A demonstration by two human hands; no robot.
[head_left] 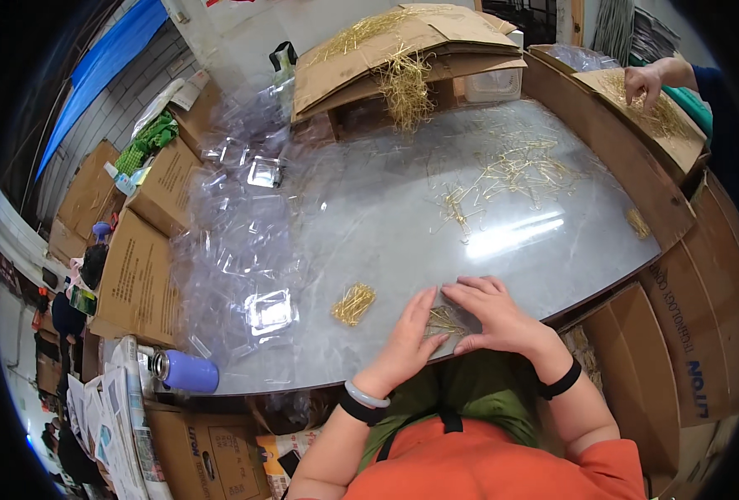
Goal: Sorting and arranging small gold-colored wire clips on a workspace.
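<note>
Your left hand (411, 327) and right hand (496, 317), fingers loosely open, cupped a small bunch of gold wires (443, 320) on the table (361, 225), one bundle (353, 305) apparently gathered leftward, loose wires (526, 167) beyond seemingly ungathered.

Free passage crosses the middle of the table (378, 225), between clear plastic packaging (236, 250) at left and scattered wires (523, 171) at far right. A small wire bundle (353, 304) obstructs the near left; a cardboard wall (611, 148) bounds the right edge.

I can't count the gold wires (443, 320) between left hand (406, 335) and right hand (498, 318), and my view's edge crops the co-worker (723, 117).
</note>
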